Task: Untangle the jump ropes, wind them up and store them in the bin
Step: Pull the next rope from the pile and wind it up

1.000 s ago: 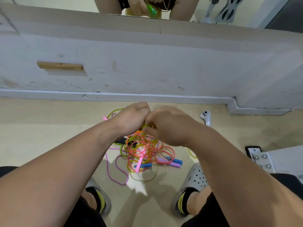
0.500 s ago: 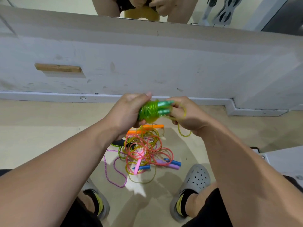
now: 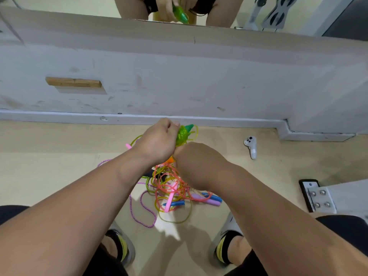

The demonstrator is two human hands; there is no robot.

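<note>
the person is crouched over the floor [image 3: 49, 176], both arms reaching in from the bottom of the frame to the middle. the left hand [image 3: 159, 142] is clenched round a wound-up green rope [image 3: 182, 135], which sits just above centre, held up off the floor with its green handle tip poking out toward the wall [image 3: 179, 76] and a couple of loose yellow-green loops hanging off its right side. the right hand [image 3: 196, 158] is right below and to the right of that bundle, pressed up against the left hand, back of the hand facing the camera. its fingers are tucked out of sight, so can't tell if it's actually got hold of anything.

under the hands, lower centre, the rest of the ropes lie in a pile [image 3: 171, 188] on the floor: orange and yellow-green loops all knotted together, with pink, blue and purple handles sticking out at the bottom right of it. a pink cord [image 3: 143, 214] snakes out of the lower left of the pile.

a white controller [image 3: 251, 146] lies on the floor to the right, well apart from the pile. a wood block [image 3: 73, 82] sits on the wall at upper left. a metal plate [image 3: 318, 198] with bolts is at the right edge. the person's grey shoes [image 3: 225, 246] show at the bottom, one either side of the pile.
</note>
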